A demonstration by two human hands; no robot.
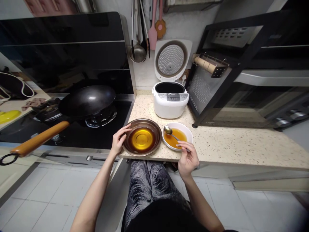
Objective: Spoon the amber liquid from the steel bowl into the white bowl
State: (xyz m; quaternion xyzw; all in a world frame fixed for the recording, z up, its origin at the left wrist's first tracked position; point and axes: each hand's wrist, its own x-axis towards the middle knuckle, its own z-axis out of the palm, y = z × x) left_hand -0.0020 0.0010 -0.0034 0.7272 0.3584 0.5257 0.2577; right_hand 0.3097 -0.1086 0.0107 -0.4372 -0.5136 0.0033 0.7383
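Note:
A wide metal dish (158, 141) holds dark amber liquid that glows yellow at its centre. At its left rim is my left hand (118, 140), fingers stretched out and touching the edge. Between the thumb and fingers of my right hand (188, 158) is the handle of a metal spoon (168, 130). The spoon's bowl is over the far left part of a white bowl (190, 133), which contains orange-amber liquid. Both vessels stand side by side at the counter's front edge.
Behind them stands a white rice cooker (171, 108) with its lid up. To the left, a black wok (88, 101) sits on the stove, its wooden handle (41, 138) jutting forward. A black rack (205, 80) with an oven is at right. Utensils (138, 53) hang on the wall.

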